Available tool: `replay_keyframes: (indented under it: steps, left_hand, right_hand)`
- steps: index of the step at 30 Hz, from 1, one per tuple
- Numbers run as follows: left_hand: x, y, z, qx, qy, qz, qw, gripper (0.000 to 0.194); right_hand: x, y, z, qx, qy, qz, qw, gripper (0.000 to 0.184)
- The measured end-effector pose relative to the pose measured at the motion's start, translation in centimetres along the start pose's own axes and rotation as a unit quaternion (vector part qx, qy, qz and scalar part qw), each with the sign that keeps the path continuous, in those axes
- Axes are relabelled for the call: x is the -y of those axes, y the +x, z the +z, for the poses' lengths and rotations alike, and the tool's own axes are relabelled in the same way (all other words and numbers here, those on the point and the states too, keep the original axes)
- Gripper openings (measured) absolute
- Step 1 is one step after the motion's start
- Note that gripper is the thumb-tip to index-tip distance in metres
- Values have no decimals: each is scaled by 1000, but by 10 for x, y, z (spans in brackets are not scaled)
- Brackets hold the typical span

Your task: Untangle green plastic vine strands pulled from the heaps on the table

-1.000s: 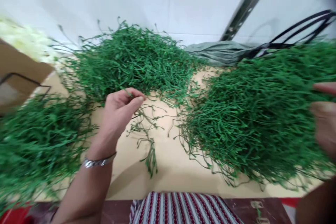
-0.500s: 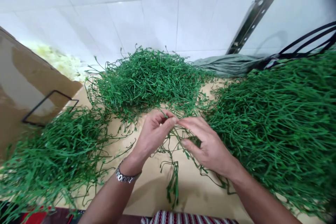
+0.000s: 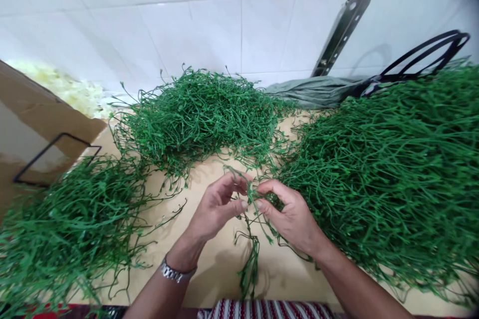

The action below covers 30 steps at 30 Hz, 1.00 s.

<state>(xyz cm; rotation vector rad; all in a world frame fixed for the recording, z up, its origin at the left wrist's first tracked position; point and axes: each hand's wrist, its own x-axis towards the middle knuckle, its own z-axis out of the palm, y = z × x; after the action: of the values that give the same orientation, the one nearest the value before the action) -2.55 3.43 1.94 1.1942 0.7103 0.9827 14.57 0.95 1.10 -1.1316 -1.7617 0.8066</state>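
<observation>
We seem to be working thin green stems (image 3: 250,191) between our left hand (image 3: 219,207) and right hand (image 3: 294,214), each slightly parted at the tips; we cannot tell which pinches them. The next move seems to call for light fingertip control, over tabletop (image 3: 299,276) bounded by left heap (image 3: 71,229), right heap (image 3: 385,174), far heap (image 3: 202,114) and its near edge

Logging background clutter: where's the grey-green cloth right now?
In the head view, the grey-green cloth lies right of centre, along the foot of the tiled wall, just below the perforated metal bar, beyond the right-hand stem pile.
</observation>
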Motion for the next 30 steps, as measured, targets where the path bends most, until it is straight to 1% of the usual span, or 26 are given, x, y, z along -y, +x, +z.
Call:
replay_keyframes:
  steps: [1, 2, 5, 6, 7, 10, 12, 16, 18, 21, 26, 28, 30]
  left_hand:
    - [2, -1, 4, -20, 23, 13, 999, 20]
    - [3, -2, 7, -39, 53, 30, 997, 16]
    - [1, -3, 14, -95, 173, 95, 976, 13]
    - [0, -4, 14, -99, 209, 108, 967, 12]
    - [-2, -4, 14, -90, 232, 112, 962, 11]
    - [-6, -6, 12, -29, 225, 83, 970, 12]
    - [-7, -7, 11, -4, 210, 53, 976, 12]
    - [-7, -8, 9, -6, 221, -4, 975, 5]
    - [-6, -8, 9, 1, 206, -19, 978, 6]
    - [-4, -7, 9, 14, 185, -22, 982, 10]
    - [-2, -5, 12, 3, 231, -12, 973, 7]
    - [-3, -4, 14, 5, 254, -14, 967, 9]
    - [-3, -4, 16, -3, 290, -21, 957, 12]
  right_hand:
    - [0, -1, 1, 6, 3, 3, 1000, 6]
    - [0, -1, 2, 16, 2, 5, 1000, 5]
    - [-1, -1, 2, 41, -26, -6, 999, 7]
    - [-1, -1, 0, 46, -40, -19, 998, 11]
    - [-1, 0, -2, 51, -55, -35, 997, 15]
    - [0, 3, -9, 64, -89, -92, 990, 27]
    - [-1, 4, -13, 72, -98, -122, 985, 27]
    - [-2, 4, -14, 82, -106, -153, 979, 17]
    - [-3, 3, -13, 82, -107, -157, 978, 14]
    - [-5, 1, -12, 88, -105, -151, 979, 13]
    - [-8, -2, -15, 115, -126, -140, 975, 14]
    - [-8, -2, -16, 129, -152, -154, 968, 14]
    - [-7, -1, -15, 123, -185, -185, 957, 13]
